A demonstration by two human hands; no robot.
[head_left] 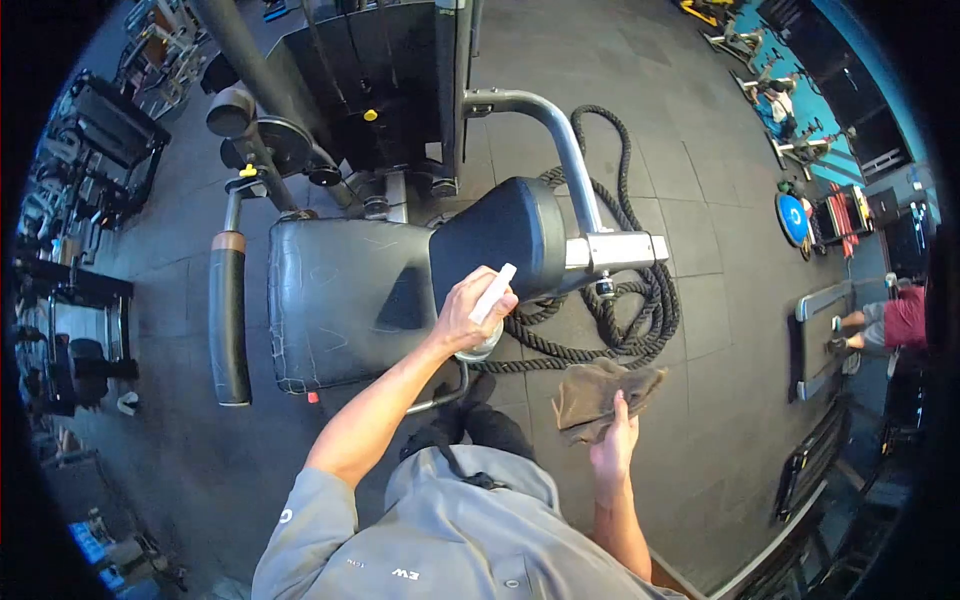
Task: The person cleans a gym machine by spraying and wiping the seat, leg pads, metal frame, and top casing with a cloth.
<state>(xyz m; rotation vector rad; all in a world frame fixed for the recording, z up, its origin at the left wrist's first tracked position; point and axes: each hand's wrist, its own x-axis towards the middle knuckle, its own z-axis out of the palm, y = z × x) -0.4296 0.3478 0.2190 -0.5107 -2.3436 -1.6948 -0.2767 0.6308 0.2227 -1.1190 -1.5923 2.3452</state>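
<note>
My left hand [470, 310] is wrapped round a spray bottle [493, 293] with a white top; its pale body shows below the fingers. The bottle is over the near edge of a black padded bench [350, 290], beside its raised, narrower pad [497, 240]. Cracks and worn edges mark the bench's left end. To the right, my right hand [616, 440] grips a crumpled brown cloth [600, 400], thumb on top, above the floor and apart from the bench.
A thick black rope [640, 320] lies coiled on the dark floor beyond the bench. A curved metal bar [560, 130] rises at the bench's right end. A padded roller [230, 320] stands at its left. Another person [890, 322] is at the far right.
</note>
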